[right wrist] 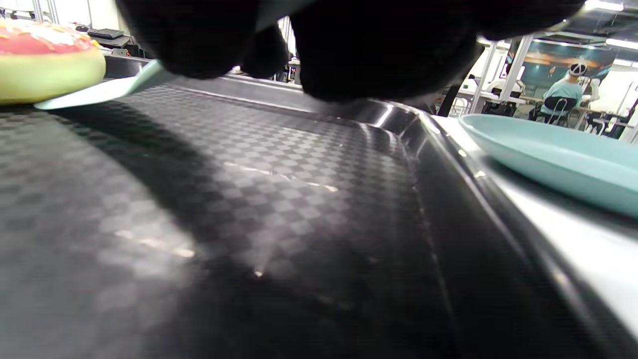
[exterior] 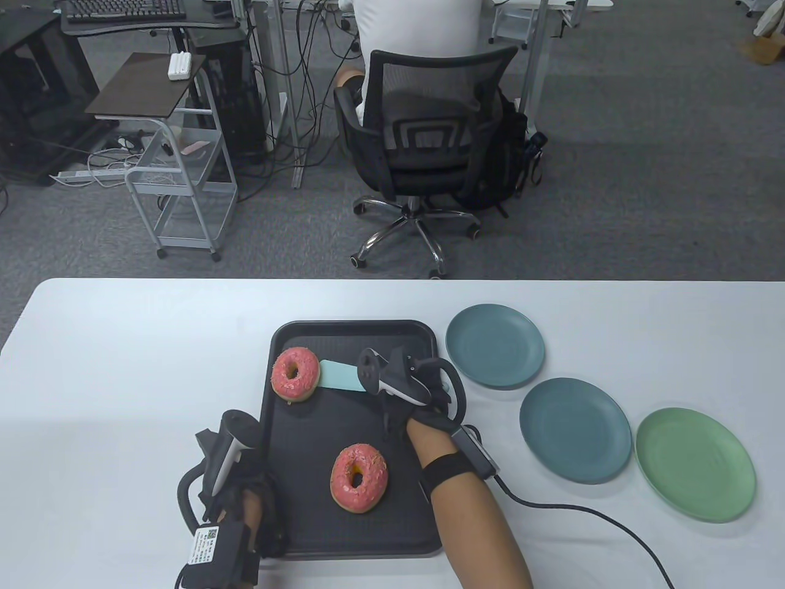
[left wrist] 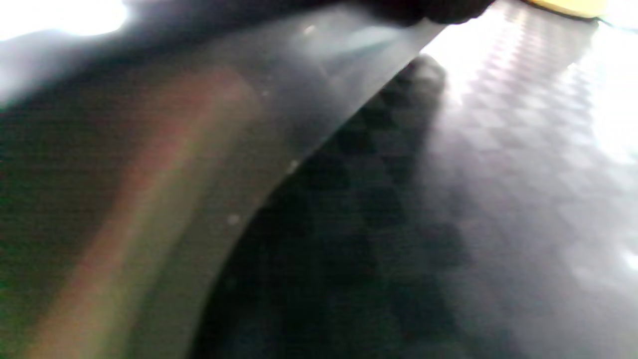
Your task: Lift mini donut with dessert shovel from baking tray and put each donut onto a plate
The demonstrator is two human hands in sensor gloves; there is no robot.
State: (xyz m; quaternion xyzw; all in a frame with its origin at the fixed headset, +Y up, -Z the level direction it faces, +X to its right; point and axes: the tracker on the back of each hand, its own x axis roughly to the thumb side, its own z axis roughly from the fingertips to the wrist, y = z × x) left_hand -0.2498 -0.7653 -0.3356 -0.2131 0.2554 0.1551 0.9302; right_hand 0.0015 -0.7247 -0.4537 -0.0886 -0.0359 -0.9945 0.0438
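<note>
A black baking tray (exterior: 283, 343) holds two pink-iced donuts. One donut (exterior: 295, 374) lies at the far left, the other (exterior: 359, 469) near the front middle. My right hand (exterior: 392, 392) grips a pale teal dessert shovel (exterior: 340, 375) whose blade tip touches the far donut's right side. In the right wrist view the blade (right wrist: 94, 90) meets the donut's base (right wrist: 47, 70) on the tray floor (right wrist: 259, 199), with my gloved fingers (right wrist: 379, 50) above. My left hand (exterior: 260, 509) holds the tray's left rim (left wrist: 279, 119) near the front corner.
Three bare plates stand right of the tray: a teal one (exterior: 495, 345) closest, a blue one (exterior: 575, 429), then a green one (exterior: 695, 464). A black cable (exterior: 589, 509) trails from my right wrist. Beyond the table a person sits in an office chair (exterior: 429, 135).
</note>
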